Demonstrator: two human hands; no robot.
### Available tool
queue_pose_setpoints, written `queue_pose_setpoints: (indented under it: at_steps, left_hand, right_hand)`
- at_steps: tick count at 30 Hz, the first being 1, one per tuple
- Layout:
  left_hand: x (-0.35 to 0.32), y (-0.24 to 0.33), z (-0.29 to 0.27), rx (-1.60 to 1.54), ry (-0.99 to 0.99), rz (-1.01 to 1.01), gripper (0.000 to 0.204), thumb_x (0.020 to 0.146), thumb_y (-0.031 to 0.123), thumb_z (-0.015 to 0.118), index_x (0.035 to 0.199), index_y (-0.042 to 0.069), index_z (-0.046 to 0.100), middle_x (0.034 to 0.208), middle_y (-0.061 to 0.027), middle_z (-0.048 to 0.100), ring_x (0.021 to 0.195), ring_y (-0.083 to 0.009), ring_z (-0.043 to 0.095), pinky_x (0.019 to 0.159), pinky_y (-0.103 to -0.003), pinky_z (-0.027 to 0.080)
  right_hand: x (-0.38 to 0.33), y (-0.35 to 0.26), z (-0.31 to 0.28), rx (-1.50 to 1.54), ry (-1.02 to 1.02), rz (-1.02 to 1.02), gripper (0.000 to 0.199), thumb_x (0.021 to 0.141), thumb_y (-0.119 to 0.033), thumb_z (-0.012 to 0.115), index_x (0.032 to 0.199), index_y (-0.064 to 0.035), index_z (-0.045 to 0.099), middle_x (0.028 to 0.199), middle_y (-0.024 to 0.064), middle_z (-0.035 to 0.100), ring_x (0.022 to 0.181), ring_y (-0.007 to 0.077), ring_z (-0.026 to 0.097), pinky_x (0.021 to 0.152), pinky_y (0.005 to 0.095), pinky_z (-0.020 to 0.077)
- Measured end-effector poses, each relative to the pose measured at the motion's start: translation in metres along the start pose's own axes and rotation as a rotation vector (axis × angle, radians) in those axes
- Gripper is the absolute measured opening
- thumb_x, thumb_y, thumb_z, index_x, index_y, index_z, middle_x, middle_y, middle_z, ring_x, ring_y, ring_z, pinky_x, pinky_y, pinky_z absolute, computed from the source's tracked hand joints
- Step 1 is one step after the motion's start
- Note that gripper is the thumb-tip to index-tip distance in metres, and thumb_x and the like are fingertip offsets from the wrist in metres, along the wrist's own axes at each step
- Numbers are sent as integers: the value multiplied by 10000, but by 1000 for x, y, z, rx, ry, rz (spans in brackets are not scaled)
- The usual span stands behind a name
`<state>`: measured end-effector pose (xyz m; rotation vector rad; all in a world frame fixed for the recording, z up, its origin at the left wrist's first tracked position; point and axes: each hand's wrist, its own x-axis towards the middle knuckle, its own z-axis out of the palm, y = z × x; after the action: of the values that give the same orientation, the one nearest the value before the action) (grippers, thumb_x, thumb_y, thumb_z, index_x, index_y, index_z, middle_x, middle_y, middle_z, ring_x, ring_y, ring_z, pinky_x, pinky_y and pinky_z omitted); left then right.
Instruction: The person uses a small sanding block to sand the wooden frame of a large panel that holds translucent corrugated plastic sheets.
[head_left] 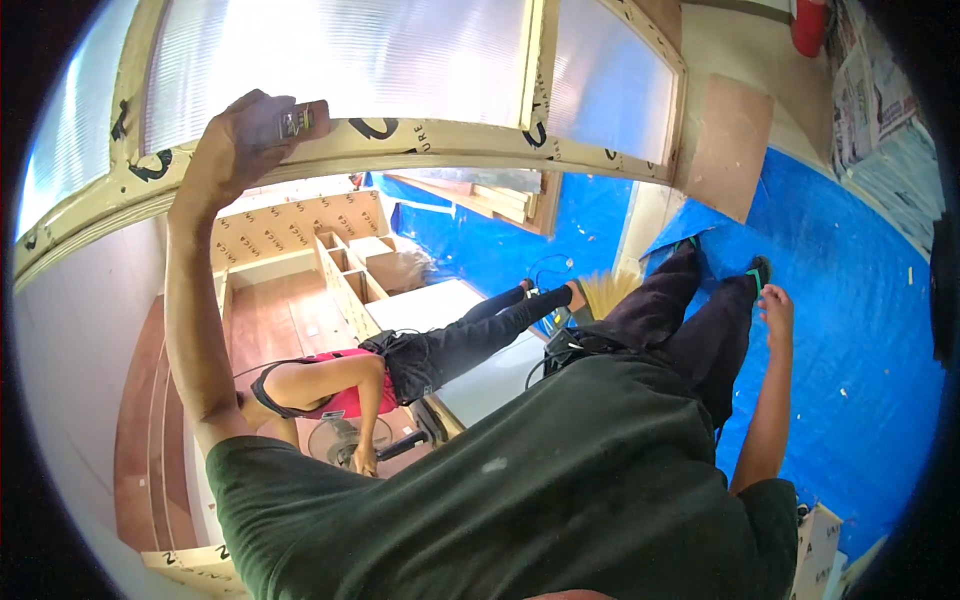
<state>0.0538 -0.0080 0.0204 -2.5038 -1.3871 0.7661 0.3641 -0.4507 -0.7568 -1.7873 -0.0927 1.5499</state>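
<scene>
My left arm is raised to a wooden frame [440, 140] wrapped in printed protective film, set with translucent ribbed panels [340, 60]. My left hand [240, 140] is closed around a small reddish-brown block [313, 120] with a dark label, held against the frame's lower rail. The fingers cover part of the block, and its exact kind cannot be made out. Down at my right side hangs my right hand [776, 315], its fingers loosely bent and a little apart, with nothing visible in them. Below it lies a blue floor sheet [830, 330].
Another person [330, 385] in a red top bends forward below left, near a fan [335, 440]. Beyond stand a wooden cabinet carcass [345, 270] and a film-wrapped panel [300, 230]. A broom [605, 295] is near my legs, and a brown board [728, 145] leans on the wall.
</scene>
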Motion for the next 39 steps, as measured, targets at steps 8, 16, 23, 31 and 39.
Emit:
queue_pose_setpoints:
  at_steps: [8, 16, 23, 31, 39]
  left_hand:
    - [19, 12, 46, -34, 23, 225, 423, 828, 12, 803, 1234, 25, 686, 1013, -144, 656, 959, -339, 658, 838, -426, 550]
    - [65, 31, 108, -22, -57, 385, 362, 794, 12, 795, 1133, 24, 668, 1005, -147, 648, 949, -387, 648, 818, -477, 533]
    - [106, 65, 188, -48, -101, 439, 318, 821, 37, 787, 1108, 57, 654, 1003, -155, 642, 976, -394, 645, 883, -497, 530]
    - [142, 90, 317, 167, -63, 432, 319, 941, 214, 688, 1240, 104, 703, 1193, -138, 690, 1171, -366, 645, 1042, -470, 522]
    - [100, 166, 263, -196, -36, 626, 464, 838, 87, 764, 1291, 33, 682, 1281, -167, 689, 1207, -384, 641, 1086, -474, 497]
  right_hand:
    - [-8, 19, -14, 11, 23, 56, 297, 1024, -322, 671, 1249, -131, 706, 1105, -18, 736, 914, 85, 670, 708, 261, 503]
    - [-22, 29, -12, 74, 24, 33, 277, 1001, -317, 699, 1219, -148, 719, 1093, -18, 727, 910, 99, 662, 734, 288, 492]
    - [-38, 60, -40, 117, 91, 79, 297, 1043, -364, 677, 1234, -139, 703, 1104, -27, 736, 915, 91, 673, 733, 273, 499]
    - [-60, 93, -68, 154, 163, 66, 291, 1006, -324, 687, 1216, -125, 715, 1089, -4, 741, 872, 103, 682, 663, 287, 499]
    - [-54, 78, -68, 73, 170, 57, 283, 1006, -318, 679, 1200, -116, 719, 1087, 3, 738, 874, 121, 684, 675, 291, 503]
